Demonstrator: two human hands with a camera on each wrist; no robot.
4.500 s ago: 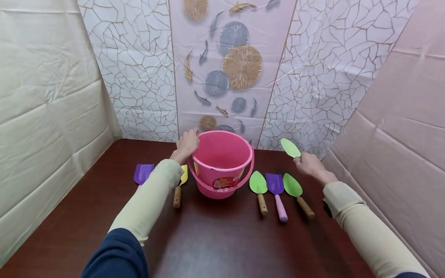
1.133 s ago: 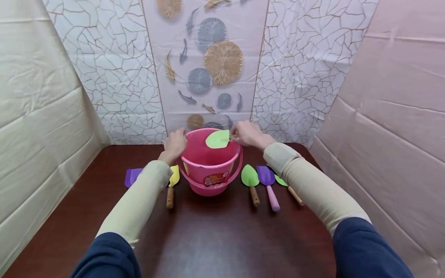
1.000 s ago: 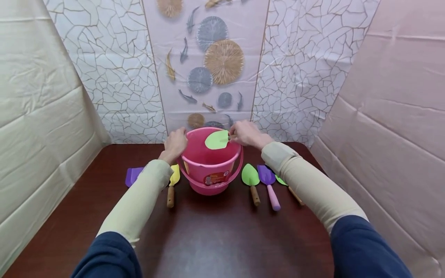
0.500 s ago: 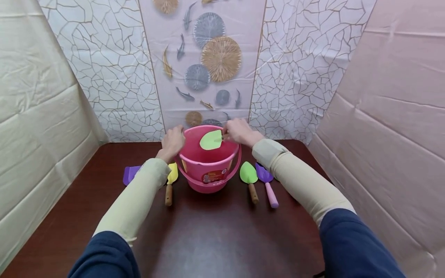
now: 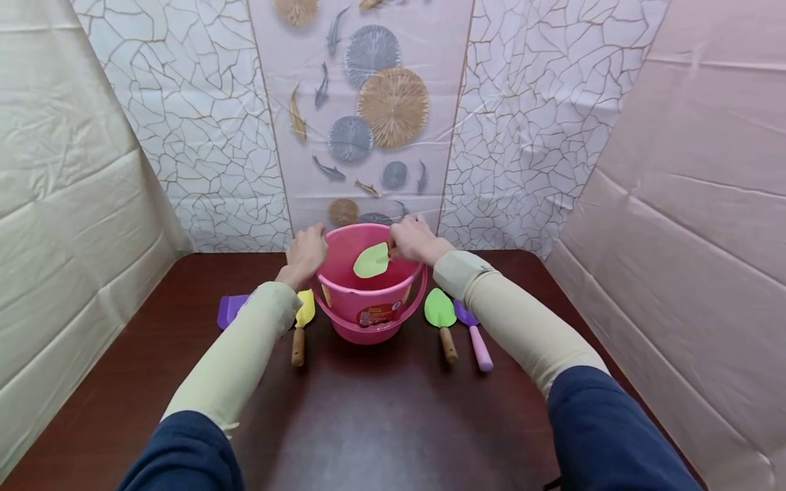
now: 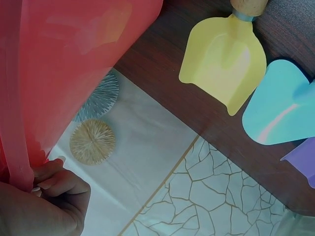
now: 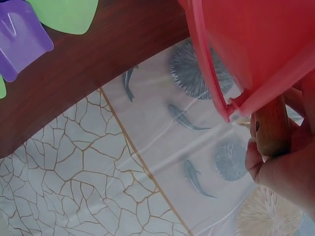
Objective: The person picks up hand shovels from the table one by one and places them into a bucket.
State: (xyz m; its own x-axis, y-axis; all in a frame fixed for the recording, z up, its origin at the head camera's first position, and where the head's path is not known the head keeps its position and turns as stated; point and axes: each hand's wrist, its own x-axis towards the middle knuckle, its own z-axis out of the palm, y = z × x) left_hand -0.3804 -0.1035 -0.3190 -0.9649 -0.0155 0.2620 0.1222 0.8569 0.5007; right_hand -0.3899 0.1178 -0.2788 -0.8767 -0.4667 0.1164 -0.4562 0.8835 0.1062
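A pink bucket (image 5: 364,296) stands upright near the back of the table. My left hand (image 5: 305,252) grips its rim on the left side; in the left wrist view, the curled fingers of my left hand (image 6: 59,199) are at the rim beside the bucket's handle. My right hand (image 5: 415,239) holds a light green trowel (image 5: 372,261), its blade inside the bucket's mouth and tilted down to the left. Seen from the right wrist, the trowel's wooden handle (image 7: 273,128) lies in my curled right fingers, by the bucket's rim.
Right of the bucket lie a green trowel (image 5: 440,308) and a purple shovel (image 5: 468,317), partly behind my sleeve. To the left lie a yellow trowel (image 5: 305,310) and another purple shovel (image 5: 230,310). A light blue blade (image 6: 278,110) shows in the left wrist view.
My right hand has brought the light green trowel from the far right to the bucket's mouth, then slightly left and lower, the blade tipping down. My left hand keeps its grip on the rim.
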